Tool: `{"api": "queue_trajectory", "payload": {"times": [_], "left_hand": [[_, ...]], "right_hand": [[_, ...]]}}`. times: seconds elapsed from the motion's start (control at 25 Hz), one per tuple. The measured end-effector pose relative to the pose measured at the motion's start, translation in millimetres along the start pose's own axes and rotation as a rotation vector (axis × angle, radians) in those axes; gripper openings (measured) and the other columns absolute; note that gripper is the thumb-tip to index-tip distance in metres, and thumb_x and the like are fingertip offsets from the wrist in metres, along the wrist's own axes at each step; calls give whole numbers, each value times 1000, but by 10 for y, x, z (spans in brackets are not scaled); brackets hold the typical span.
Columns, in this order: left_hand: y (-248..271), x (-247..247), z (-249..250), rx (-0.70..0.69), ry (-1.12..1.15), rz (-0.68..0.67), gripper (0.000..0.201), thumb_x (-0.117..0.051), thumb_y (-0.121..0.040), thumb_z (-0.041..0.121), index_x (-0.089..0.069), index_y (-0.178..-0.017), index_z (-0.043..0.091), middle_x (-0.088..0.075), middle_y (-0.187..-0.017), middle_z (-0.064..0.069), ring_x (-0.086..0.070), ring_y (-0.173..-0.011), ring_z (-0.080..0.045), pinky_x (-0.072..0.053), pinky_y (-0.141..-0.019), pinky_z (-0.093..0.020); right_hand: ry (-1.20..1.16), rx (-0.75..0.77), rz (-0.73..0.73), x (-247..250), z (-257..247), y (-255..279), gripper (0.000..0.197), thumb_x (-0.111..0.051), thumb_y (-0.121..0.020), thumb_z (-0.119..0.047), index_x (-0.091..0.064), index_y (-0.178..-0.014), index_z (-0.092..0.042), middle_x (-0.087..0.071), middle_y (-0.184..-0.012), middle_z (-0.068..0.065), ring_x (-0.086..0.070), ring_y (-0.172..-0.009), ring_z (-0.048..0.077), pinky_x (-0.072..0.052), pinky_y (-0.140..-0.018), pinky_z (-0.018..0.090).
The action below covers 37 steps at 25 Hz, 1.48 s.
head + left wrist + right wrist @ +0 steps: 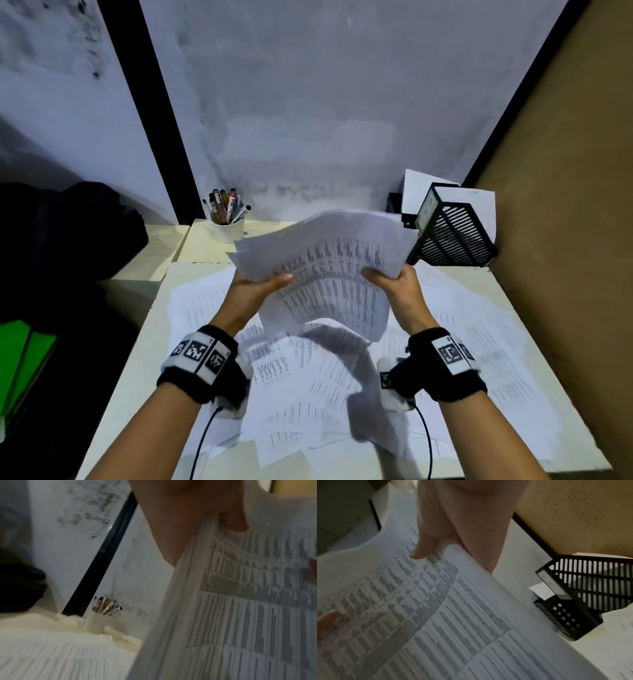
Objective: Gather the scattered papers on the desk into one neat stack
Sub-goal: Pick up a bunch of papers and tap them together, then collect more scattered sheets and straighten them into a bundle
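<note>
Both hands, left hand (263, 286) and right hand (394, 282), grip a lifted bundle of papers (329, 270) above the tabletop (130, 370). Many loose sheets (308, 387) lie scattered beneath, so gathering seems only partly done

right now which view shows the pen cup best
The head view: the pen cup stands whole and fairly sharp at the desk's far left. The left wrist view shows it too, but blurrier. The right wrist view does not show it.
</note>
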<state>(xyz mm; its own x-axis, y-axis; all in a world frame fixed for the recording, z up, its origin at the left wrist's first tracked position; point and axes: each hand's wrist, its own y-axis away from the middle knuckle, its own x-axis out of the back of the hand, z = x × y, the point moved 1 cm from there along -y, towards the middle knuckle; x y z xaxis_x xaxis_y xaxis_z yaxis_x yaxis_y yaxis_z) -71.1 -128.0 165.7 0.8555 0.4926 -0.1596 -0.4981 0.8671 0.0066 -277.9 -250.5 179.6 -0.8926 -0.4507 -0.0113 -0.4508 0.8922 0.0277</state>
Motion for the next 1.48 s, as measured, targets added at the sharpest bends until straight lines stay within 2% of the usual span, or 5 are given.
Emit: {"api": "queue_trajectory", "payload": {"times": [0.4, 0.64, 0.8, 1.24, 1.48], "left_hand": [[-56, -73, 70, 9, 70, 106, 60, -84, -49, 37, -63, -100, 12, -74, -94, -5, -69, -81, -16, -56, -84, -40], [70, -141, 5, 50, -200, 0, 3, -64, -83, 20, -65, -85, 22, -68, -89, -3, -65, -88, -20, -50, -93, -50], [78, -161, 12, 36, -152, 98, 8, -60, -85, 13, -61, -84, 21, -64, -87, -2, -62, -86, -21, -51, -88, -43], [228, -62, -507, 251, -234, -31, 29, -60, -84, 23, -53, -111, 19, -63, -105, -1, -60, -99, -22, -46, -94, -39], [71, -190, -503, 199, -498, -60, 34, -52, -92, 18, -42, -61, 11, -37, -54, -6, -38, -52, -17, -32, -55, -27]], "right_hand": [[-45, -14, 140, -2, 63, -6, 24, -61, -83, 0, -59, -107, 1, -65, -91, 6, -64, -83, 13, -52, -69, 18], [104, -101, 42, -184, 265, 96, 20, -46, -94, -8, -52, -113, -10, -61, -109, 8, -58, -108, 27, -45, -100, 51], [31, -49, 67, -242, 209, 64, 29, -54, -91, -8, -52, -119, -11, -64, -105, -1, -62, -99, 12, -53, -90, 29], [158, -306, 78, -116, 487, 33, 33, -53, -93, -11, -51, -123, 0, -59, -120, 8, -54, -116, 22, -39, -105, 38], [178, -203, 92, 591, 526, -191, 33, -61, -88, -18, -51, -118, -12, -55, -115, 9, -56, -101, 21, -47, -80, 26]]}}
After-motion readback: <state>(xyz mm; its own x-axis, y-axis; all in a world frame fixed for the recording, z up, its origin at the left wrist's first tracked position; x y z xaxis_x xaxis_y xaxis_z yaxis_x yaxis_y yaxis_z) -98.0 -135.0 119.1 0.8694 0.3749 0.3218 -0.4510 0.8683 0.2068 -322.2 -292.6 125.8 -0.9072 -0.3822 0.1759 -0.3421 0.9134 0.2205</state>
